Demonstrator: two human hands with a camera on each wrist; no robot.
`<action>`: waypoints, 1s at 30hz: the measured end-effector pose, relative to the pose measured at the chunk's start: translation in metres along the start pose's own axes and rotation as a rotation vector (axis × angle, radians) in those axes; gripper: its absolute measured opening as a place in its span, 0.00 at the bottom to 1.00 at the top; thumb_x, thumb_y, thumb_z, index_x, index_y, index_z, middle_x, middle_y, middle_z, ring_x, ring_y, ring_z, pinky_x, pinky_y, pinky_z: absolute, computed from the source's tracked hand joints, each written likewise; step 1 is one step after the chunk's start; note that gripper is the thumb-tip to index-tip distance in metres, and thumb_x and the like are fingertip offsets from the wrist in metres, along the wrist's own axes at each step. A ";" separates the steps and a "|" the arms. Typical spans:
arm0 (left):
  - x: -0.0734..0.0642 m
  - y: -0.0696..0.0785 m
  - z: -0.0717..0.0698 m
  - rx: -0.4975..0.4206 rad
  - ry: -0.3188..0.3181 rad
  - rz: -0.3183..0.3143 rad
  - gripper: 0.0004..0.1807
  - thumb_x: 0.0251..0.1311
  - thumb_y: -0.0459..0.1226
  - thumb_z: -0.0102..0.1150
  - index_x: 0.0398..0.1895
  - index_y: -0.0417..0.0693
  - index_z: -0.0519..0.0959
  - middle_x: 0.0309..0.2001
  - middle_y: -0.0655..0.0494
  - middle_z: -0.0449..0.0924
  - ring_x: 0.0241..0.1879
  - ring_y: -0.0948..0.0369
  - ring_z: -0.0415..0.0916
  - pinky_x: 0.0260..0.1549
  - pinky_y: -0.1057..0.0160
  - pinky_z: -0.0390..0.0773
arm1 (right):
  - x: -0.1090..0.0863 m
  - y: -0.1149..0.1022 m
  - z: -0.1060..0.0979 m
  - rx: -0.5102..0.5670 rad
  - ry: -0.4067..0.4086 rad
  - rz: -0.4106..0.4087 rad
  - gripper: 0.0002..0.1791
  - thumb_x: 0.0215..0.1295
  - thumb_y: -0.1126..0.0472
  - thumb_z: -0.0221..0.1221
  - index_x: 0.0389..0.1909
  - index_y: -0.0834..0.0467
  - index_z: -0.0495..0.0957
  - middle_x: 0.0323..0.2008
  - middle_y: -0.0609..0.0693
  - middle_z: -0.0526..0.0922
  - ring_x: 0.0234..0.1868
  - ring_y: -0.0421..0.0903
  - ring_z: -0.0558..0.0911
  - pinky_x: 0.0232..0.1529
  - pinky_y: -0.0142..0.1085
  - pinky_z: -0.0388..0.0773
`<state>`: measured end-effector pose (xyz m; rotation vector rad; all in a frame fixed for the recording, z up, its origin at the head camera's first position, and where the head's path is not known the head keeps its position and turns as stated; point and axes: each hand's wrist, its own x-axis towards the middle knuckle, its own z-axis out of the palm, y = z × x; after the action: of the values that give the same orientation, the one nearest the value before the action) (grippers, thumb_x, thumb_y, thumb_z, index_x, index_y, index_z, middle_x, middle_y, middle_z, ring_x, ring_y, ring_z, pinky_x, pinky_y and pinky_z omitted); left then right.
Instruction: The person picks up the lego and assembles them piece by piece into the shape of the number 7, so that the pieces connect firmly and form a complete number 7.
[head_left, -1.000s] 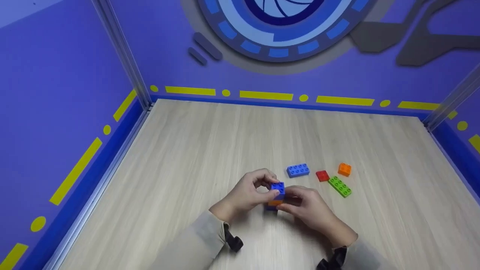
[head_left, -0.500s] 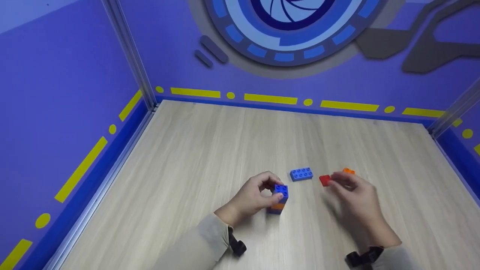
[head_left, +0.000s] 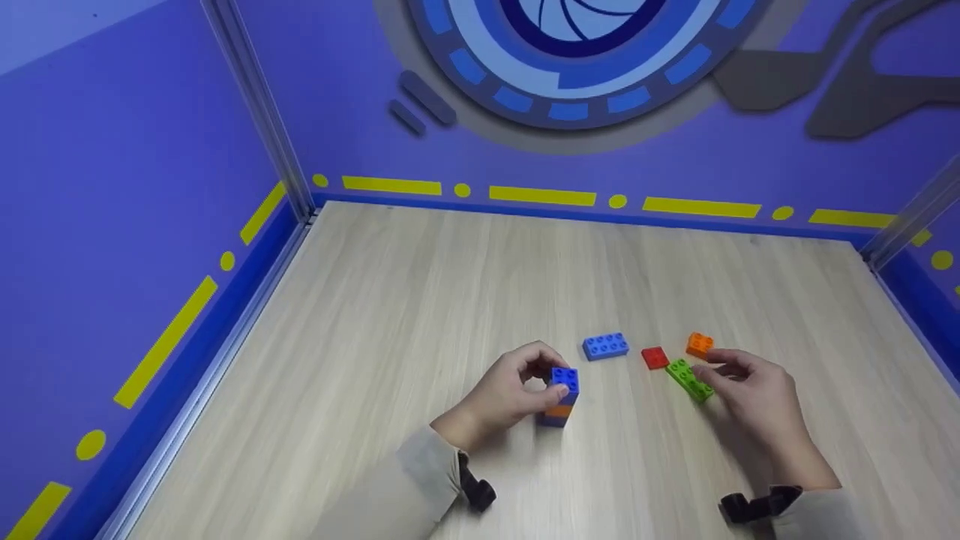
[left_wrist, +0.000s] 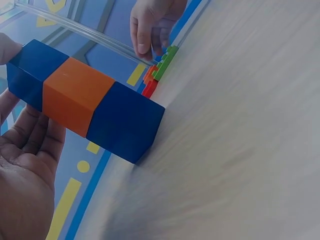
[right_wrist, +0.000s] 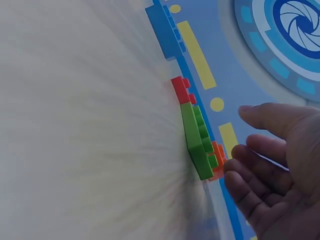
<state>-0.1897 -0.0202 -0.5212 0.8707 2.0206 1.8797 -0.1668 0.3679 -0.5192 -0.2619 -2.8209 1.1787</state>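
My left hand pinches the top of a short tower of toy building bricks between thumb and fingers. The tower is blue, orange and blue, and stands upright on the table. My right hand hovers over the right side, fingers gently bent, thumb apart from them, with nothing between. Its fingertips overlap a long green brick and come close to a small orange brick in the head view. From the right wrist, the green brick lies flat, studs up, beside the fingers.
A flat red brick lies against the far end of the green one. Farther left is a long blue brick. Purple printed walls enclose the wooden table at the back and sides.
The right hand has left the tower and swung right, past the red brick to the green and orange bricks. The left hand keeps its grip; the view has shifted slightly.
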 end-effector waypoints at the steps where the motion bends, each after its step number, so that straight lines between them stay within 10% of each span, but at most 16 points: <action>1: 0.000 0.000 0.000 0.001 0.000 0.002 0.17 0.72 0.35 0.69 0.58 0.34 0.82 0.52 0.42 0.85 0.49 0.68 0.79 0.56 0.68 0.81 | 0.001 0.001 0.000 -0.017 -0.014 -0.005 0.32 0.75 0.43 0.74 0.68 0.62 0.86 0.54 0.60 0.93 0.43 0.34 0.84 0.39 0.25 0.81; 10: 0.000 -0.001 -0.001 0.009 -0.010 0.023 0.17 0.73 0.36 0.69 0.59 0.37 0.83 0.53 0.40 0.87 0.49 0.68 0.80 0.57 0.66 0.81 | 0.004 0.003 -0.003 -0.159 -0.157 0.036 0.38 0.70 0.42 0.77 0.68 0.66 0.84 0.65 0.68 0.87 0.60 0.62 0.86 0.50 0.39 0.80; 30: -0.001 -0.004 -0.003 -0.024 -0.016 0.060 0.16 0.72 0.34 0.69 0.58 0.33 0.84 0.54 0.33 0.85 0.48 0.69 0.81 0.56 0.65 0.83 | -0.002 -0.005 -0.007 -0.157 -0.095 -0.013 0.29 0.69 0.54 0.76 0.64 0.67 0.86 0.57 0.66 0.89 0.48 0.53 0.82 0.36 0.31 0.75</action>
<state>-0.1912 -0.0234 -0.5246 0.9472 1.9794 1.9188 -0.1643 0.3689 -0.5104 -0.2009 -2.9971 0.9940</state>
